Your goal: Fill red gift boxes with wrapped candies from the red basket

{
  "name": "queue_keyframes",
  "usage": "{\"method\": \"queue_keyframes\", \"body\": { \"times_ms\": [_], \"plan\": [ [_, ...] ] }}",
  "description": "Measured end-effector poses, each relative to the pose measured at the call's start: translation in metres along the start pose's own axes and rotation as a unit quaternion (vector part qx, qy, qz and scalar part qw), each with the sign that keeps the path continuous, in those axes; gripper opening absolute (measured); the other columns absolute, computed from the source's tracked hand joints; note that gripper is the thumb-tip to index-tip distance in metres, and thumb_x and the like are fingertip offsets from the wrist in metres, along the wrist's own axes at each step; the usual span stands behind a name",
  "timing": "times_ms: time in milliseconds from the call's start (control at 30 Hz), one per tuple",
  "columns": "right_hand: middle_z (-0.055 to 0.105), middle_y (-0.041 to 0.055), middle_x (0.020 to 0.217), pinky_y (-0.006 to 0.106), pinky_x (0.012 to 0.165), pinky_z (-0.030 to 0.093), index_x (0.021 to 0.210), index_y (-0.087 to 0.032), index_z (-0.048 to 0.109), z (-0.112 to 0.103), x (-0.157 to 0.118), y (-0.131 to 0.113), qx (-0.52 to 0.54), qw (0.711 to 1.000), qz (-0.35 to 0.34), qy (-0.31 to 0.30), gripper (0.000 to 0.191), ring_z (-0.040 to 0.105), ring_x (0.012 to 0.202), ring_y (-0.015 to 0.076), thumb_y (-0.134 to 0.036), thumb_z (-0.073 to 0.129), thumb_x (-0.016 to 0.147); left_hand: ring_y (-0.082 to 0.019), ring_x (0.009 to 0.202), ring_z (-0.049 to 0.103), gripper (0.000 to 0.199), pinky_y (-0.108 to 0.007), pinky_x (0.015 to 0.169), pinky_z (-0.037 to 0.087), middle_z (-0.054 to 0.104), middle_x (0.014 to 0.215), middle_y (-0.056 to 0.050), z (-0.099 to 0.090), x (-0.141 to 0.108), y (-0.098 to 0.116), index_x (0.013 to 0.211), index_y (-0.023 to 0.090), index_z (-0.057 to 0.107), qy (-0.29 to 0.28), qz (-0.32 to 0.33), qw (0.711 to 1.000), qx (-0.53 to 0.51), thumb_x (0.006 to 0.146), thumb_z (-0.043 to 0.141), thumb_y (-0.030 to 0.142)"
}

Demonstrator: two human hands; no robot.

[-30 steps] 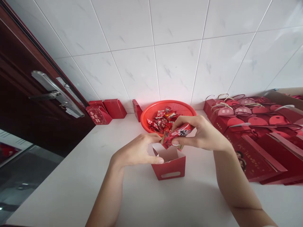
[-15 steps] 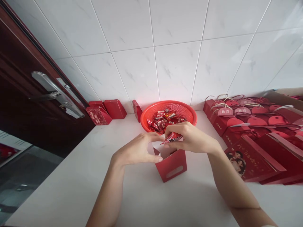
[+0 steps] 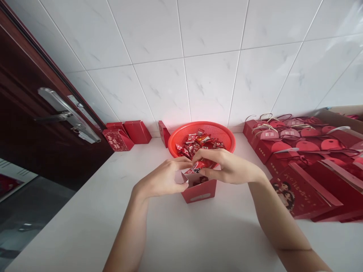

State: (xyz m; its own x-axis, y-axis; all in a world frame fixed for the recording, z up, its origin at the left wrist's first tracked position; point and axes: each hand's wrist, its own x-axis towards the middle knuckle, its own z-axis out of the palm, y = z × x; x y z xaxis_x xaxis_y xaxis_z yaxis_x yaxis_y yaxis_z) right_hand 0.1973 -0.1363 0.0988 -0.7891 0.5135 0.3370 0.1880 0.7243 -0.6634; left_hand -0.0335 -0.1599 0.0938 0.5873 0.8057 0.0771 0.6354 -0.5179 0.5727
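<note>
A small red box [image 3: 200,193] stands with its top open on the white table, and red wrapped pieces show inside. My left hand [image 3: 163,178] grips the box's left upper edge between thumb and fingers. Over the opening, my right hand [image 3: 227,166] pinches a red candy packet [image 3: 198,166]. Just behind the hands sits a red perforated basket [image 3: 219,128] with several wrapped candies [image 3: 194,141] in it; my right hand hides part of its front.
Several red boxes [image 3: 137,132] stand by the wall at the left, another [image 3: 163,133] beside the basket. Many handled red boxes [image 3: 300,145] fill the right side, near a cardboard box [image 3: 340,109]. A dark door [image 3: 31,98] is at the left.
The red box has shifted slightly up and left in view. My right hand has lowered the candy packet a little towards the opening and left, and more of the box's contents show.
</note>
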Motion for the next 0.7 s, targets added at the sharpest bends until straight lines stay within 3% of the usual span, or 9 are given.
{"method": "queue_keyframes", "body": {
  "times_ms": [200, 467, 700],
  "plan": [
    [0.072, 0.0064, 0.106, 0.026, 0.073, 0.048, 0.114, -0.018, 0.068, 0.004, 0.002, 0.008, -0.039, 0.999, -0.011, -0.004, 0.024, 0.066, 0.089, 0.0166, -0.014, 0.058, 0.093, -0.020, 0.097, 0.068, 0.039, -0.027, 0.084, 0.054, 0.072, 0.110, 0.000, -0.001, 0.001, -0.001, 0.115, 0.027, 0.071, 0.002, 0.008, 1.000, -0.001, 0.078, 0.065, 0.018],
    [0.074, 0.0053, 0.100, 0.025, 0.068, 0.048, 0.112, -0.017, 0.069, 0.000, 0.000, 0.008, -0.053, 0.998, 0.024, 0.001, 0.027, 0.067, 0.077, 0.0145, -0.008, 0.055, 0.091, -0.021, 0.108, 0.068, 0.058, -0.029, 0.093, 0.055, 0.069, 0.124, 0.001, 0.001, 0.001, -0.010, 0.129, 0.033, 0.066, 0.003, 0.023, 1.000, 0.001, 0.075, 0.065, 0.011],
    [0.073, 0.0048, 0.095, 0.027, 0.072, 0.049, 0.105, -0.018, 0.068, -0.006, -0.002, 0.011, -0.085, 0.993, 0.040, 0.073, 0.020, 0.067, 0.084, 0.0169, -0.012, 0.056, 0.090, -0.023, 0.110, 0.069, 0.037, -0.034, 0.093, 0.057, 0.073, 0.121, -0.003, 0.002, 0.010, -0.029, 0.116, 0.027, 0.074, 0.059, 0.004, 0.996, -0.060, 0.082, 0.065, 0.019]
  ]
}}
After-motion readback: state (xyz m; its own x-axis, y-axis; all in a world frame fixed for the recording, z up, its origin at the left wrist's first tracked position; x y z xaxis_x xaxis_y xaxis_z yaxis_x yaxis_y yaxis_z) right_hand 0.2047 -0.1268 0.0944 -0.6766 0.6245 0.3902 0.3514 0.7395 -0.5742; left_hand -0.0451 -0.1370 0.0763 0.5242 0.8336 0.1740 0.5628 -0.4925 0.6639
